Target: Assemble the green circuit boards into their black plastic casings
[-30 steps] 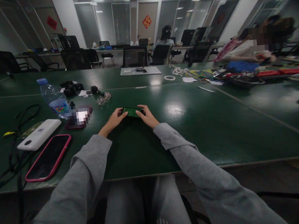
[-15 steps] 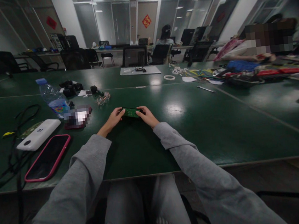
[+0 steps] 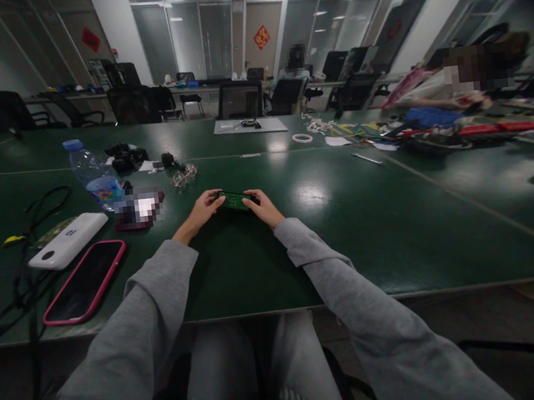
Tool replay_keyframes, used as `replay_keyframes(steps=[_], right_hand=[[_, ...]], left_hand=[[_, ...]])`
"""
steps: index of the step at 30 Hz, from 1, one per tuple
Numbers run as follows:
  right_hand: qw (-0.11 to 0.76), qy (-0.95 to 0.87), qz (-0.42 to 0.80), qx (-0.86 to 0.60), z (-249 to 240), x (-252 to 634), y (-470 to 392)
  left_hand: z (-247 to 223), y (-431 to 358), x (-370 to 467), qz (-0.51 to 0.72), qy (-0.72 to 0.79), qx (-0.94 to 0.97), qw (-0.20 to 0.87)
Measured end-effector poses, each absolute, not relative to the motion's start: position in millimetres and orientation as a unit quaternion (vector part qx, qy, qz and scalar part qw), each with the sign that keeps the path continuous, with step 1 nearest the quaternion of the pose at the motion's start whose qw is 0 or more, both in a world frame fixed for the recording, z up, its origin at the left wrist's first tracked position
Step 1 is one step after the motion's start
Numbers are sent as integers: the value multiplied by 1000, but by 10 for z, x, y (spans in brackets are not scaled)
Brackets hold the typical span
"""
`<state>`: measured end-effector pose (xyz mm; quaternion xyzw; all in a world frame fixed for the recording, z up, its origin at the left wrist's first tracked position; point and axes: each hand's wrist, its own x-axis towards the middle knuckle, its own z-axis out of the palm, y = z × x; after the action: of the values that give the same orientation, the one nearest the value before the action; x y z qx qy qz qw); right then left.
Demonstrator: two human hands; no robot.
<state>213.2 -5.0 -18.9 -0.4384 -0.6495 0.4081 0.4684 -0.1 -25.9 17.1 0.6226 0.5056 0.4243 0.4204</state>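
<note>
A small green circuit board (image 3: 234, 201) is held above the dark green table (image 3: 348, 248), in the middle of the view. My left hand (image 3: 203, 212) grips its left end, thumb on the upper face. At the right end my right hand (image 3: 262, 207) pinches it in the same way. The fingers beneath the board are mostly hidden. Left of my hands lie thin-framed glasses (image 3: 185, 175) and a dark red phone (image 3: 139, 211) whose screen is blurred out.
A clear bottle (image 3: 97, 179), a white power bank (image 3: 69, 241), a pink-edged phone (image 3: 85, 283) and black cables (image 3: 27, 282) are at the left. A wrench (image 3: 367, 159), a tape ring (image 3: 302, 138) and tangled wires lie to the right. A person (image 3: 437, 90) sits at far right.
</note>
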Motion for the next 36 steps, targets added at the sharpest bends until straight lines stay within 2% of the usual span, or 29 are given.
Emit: replay_keyframes(steps=[10,15,36], right_hand=[[495,-672,362,-416,-226,2140,-8],[481,-689,356,-408,-195,2156,-31],[433,-760,241,-419,-240,2153,-39]], left_hand=[[110,-205,-53,475,460,587,467],[60,-157,-81,480,438,583,486],[-6,-144,-129,419,435,653,456]])
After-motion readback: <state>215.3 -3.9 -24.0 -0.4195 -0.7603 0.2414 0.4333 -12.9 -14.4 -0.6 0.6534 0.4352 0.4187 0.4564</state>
